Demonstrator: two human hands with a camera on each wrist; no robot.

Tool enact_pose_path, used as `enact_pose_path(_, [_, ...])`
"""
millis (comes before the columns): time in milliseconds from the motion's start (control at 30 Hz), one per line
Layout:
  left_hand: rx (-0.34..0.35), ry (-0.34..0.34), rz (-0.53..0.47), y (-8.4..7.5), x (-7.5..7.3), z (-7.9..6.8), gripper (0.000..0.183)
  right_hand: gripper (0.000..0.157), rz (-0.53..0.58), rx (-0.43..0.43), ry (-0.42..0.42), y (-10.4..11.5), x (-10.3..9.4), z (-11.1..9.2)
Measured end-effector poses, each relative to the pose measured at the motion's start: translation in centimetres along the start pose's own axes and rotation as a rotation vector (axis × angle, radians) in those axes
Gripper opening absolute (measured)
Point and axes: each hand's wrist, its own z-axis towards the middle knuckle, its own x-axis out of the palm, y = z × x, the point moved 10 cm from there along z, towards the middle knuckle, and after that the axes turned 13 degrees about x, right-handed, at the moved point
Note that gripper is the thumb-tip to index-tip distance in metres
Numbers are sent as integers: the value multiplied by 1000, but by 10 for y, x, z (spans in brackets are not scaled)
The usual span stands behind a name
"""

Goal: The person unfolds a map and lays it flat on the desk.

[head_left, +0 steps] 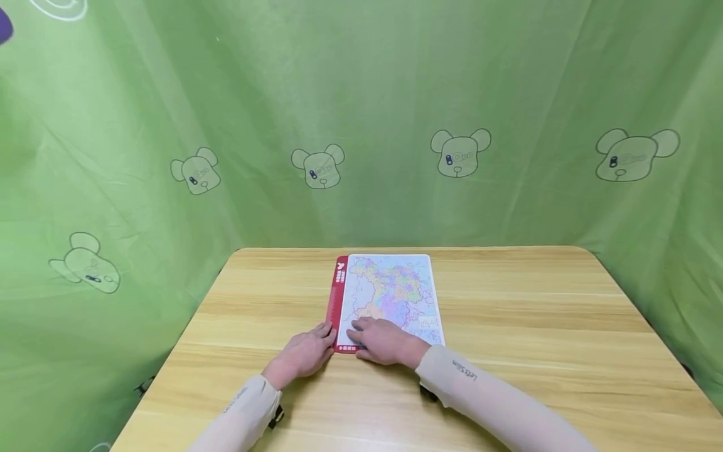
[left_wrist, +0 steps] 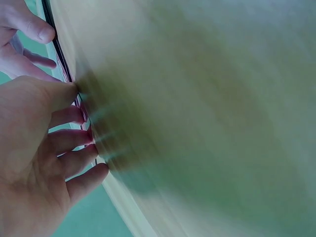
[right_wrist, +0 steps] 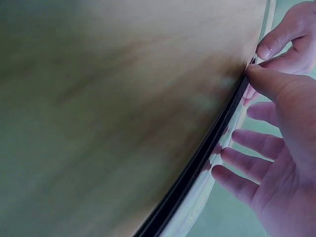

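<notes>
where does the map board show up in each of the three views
Head: the map board lies flat on the wooden table, below centre and slightly right.
Left wrist: upper left, a thin slanting edge, partly hidden by fingers.
Right wrist: a dark edge slanting from bottom centre to upper right.
Shared landmark: the left hand, left of bottom centre in head, at left in left wrist, upper right in right wrist.

I see room over the light wood-grain tabletop (head_left: pixel 542 301), outboard of the person's left hand (head_left: pixel 307 351) and right hand (head_left: pixel 384 340). Gap between them: narrow, along the flat red-and-white-edged map (head_left: pixel 395 282). Beige right sleeve (head_left: pixel 491 392) blocks near-right approach; green bear-print fabric curtain (head_left: pixel 373 81) walls the far side.
</notes>
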Motion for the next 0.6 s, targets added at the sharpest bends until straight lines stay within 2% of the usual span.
enact_pose_path(167, [3, -4, 3, 0, 0, 0, 47, 47, 8, 0, 0, -1, -1, -1])
enact_pose_path(600, [17, -17, 1, -2, -1, -2, 47, 38, 27, -50, -65, 1, -13, -9])
